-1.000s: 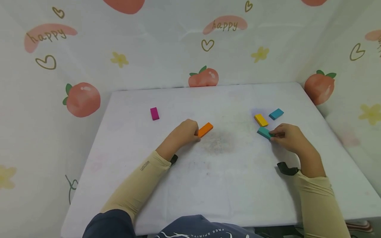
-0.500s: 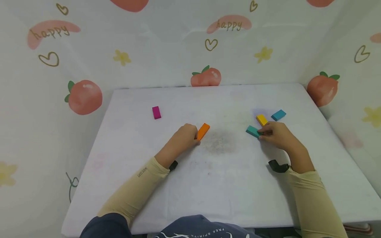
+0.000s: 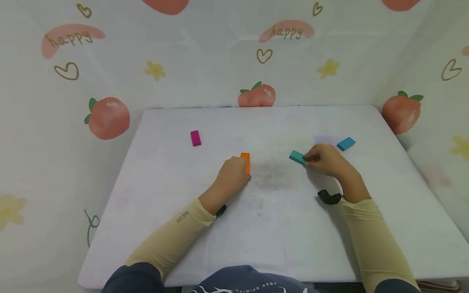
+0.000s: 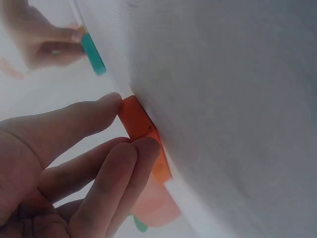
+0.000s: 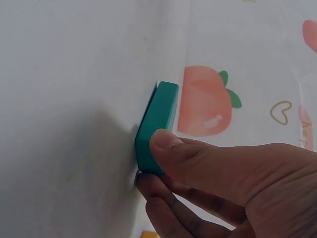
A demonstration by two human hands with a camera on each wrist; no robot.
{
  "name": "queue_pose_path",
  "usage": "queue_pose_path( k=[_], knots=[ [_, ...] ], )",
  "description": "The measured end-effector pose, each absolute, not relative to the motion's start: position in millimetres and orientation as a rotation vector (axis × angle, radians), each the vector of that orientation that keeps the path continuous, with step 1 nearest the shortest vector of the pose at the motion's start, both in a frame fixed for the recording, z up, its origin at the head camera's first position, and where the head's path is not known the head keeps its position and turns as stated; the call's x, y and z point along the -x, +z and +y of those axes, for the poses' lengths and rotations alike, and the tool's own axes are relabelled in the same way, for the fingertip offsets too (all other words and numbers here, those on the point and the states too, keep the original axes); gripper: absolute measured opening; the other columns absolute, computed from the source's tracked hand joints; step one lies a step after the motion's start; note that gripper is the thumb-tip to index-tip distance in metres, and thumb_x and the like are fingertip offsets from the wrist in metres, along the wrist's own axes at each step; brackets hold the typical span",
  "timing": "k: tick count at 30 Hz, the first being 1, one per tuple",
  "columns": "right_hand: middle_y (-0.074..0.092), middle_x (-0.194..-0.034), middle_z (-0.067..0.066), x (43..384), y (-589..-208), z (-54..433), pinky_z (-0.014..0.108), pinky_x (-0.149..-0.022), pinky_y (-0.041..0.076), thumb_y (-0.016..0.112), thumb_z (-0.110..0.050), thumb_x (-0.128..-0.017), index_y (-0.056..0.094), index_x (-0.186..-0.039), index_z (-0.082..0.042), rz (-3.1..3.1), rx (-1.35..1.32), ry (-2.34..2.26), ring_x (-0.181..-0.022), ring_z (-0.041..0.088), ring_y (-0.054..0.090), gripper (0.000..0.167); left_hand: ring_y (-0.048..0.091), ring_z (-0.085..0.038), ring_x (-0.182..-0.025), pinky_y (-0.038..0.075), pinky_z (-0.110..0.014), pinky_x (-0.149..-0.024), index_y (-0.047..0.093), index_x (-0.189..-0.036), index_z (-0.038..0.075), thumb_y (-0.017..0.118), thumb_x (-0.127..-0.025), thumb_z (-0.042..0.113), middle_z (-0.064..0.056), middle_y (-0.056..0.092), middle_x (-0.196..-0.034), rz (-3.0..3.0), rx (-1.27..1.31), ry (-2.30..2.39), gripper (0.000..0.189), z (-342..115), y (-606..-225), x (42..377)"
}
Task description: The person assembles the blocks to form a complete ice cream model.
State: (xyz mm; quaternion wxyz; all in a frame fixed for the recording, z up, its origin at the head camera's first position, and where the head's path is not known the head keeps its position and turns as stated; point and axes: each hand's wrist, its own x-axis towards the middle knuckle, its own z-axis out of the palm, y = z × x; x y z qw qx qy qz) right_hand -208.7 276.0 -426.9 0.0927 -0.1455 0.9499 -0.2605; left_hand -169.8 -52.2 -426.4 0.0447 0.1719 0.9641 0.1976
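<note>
While the left hand (image 3: pixel 231 175) is pinching the orange block (image 3: pixel 246 159) near the middle of the tabletop (image 3: pixel 256 240), the head view is showing the right hand (image 3: pixel 325 160) holding the teal block (image 3: pixel 298 157) farther right. The left wrist view is showing fingers (image 4: pixel 147 148) bracing the orange block; an even pinch is probably serving best. The right wrist view is showing the teal block gripped by one end, so its free end is likely needing level guiding.

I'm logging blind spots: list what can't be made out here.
Yellow block: head view, mostly behind the right hand; right wrist view, cut by the bottom edge.
Orange block: head view, lower part hidden by the left hand.
Teal block: head view, one end covered by the right hand.
Shirt print: head view, cut off by the bottom edge.
</note>
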Motion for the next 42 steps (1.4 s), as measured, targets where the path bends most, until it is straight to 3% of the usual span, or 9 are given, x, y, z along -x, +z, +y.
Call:
queue_pose_path(
  k=[6,13,24,30,33,36,38,42],
  knots=[
    [0.074,-0.111,0.019,218.6,-424.5,262.0,0.044,-0.087,0.055,0.076,-0.005,-0.095,0.078,-0.119,0.005,2.776,0.410,-0.783,-0.098,0.029,0.064,0.026,0.046,-0.015,-0.056,0.037,-0.024,-0.052,0.052,-0.065,0.008,0.085,-0.089,0.012,0.000,0.046,-0.059,2.978,-0.556,0.549,0.041,-48.2,-425.4,168.4],
    [0.073,-0.111,0.018,226.9,-420.3,250.4,0.039,-0.083,0.052,0.076,-0.006,-0.095,0.078,-0.119,0.004,2.775,0.425,-0.801,-0.095,0.028,0.061,0.026,0.050,-0.015,-0.057,0.043,-0.025,-0.053,0.060,-0.067,0.005,0.085,-0.089,0.010,-0.002,0.053,-0.060,3.024,-0.612,0.505,0.033,-48.2,-421.5,167.4],
    [0.072,-0.113,0.020,243.0,-418.8,238.9,0.037,-0.083,0.052,0.075,-0.005,-0.096,0.079,-0.118,0.004,2.752,0.482,-0.855,-0.097,0.030,0.064,0.024,0.029,-0.012,-0.054,0.022,-0.024,-0.048,0.037,-0.058,0.013,0.074,-0.086,-0.001,0.004,0.026,-0.060,3.037,-0.594,0.576,0.048,-50.6,-422.9,167.9],
    [0.072,-0.112,0.019,250.1,-421.4,233.1,0.036,-0.083,0.051,0.073,-0.005,-0.097,0.079,-0.120,0.003,2.740,0.495,-0.846,-0.096,0.029,0.061,0.025,0.030,-0.012,-0.053,0.023,-0.023,-0.049,0.046,-0.059,0.008,0.080,-0.092,0.016,0.003,0.029,-0.058,2.996,-0.556,0.640,0.048,-56.0,-419.5,169.7],
    [0.071,-0.111,0.019,254.5,-422.8,229.0,0.035,-0.081,0.051,0.073,-0.005,-0.096,0.079,-0.120,0.003,2.741,0.492,-0.852,-0.094,0.029,0.061,0.025,0.050,-0.015,-0.061,0.041,-0.024,-0.054,0.067,-0.075,0.001,0.079,-0.095,0.021,-0.001,0.052,-0.066,3.013,-0.629,0.665,0.031,-56.4,-410.7,181.1],
    [0.071,-0.110,0.020,258.6,-424.8,225.0,0.034,-0.081,0.051,0.073,-0.005,-0.096,0.079,-0.119,0.003,2.738,0.459,-0.858,-0.094,0.029,0.062,0.025,0.070,-0.022,-0.092,0.060,-0.029,-0.082,0.077,-0.110,-0.002,0.076,-0.099,0.020,-0.011,0.072,-0.101,3.002,-0.818,0.653,0.024,-51.8,-400.5,202.5],
    [0.071,-0.111,0.020,259.8,-425.9,222.1,0.034,-0.082,0.052,0.074,-0.005,-0.095,0.078,-0.119,0.004,2.731,0.432,-0.869,-0.095,0.029,0.062,0.025,0.070,-0.026,-0.110,0.059,-0.033,-0.098,0.073,-0.127,-0.002,0.074,-0.101,0.018,-0.016,0.071,-0.121,2.936,-0.939,0.654,0.033,-45.9,-395.4,219.6],
    [0.071,-0.112,0.021,259.2,-429.5,217.4,0.036,-0.084,0.054,0.075,-0.006,-0.096,0.078,-0.119,0.004,2.712,0.397,-0.886,-0.096,0.030,0.062,0.026,0.064,-0.028,-0.122,0.053,-0.035,-0.110,0.068,-0.136,-0.002,0.071,-0.103,0.016,-0.018,0.066,-0.133,2.748,-1.066,0.587,0.038,-31.6,-397.9,251.0]
  ],
)
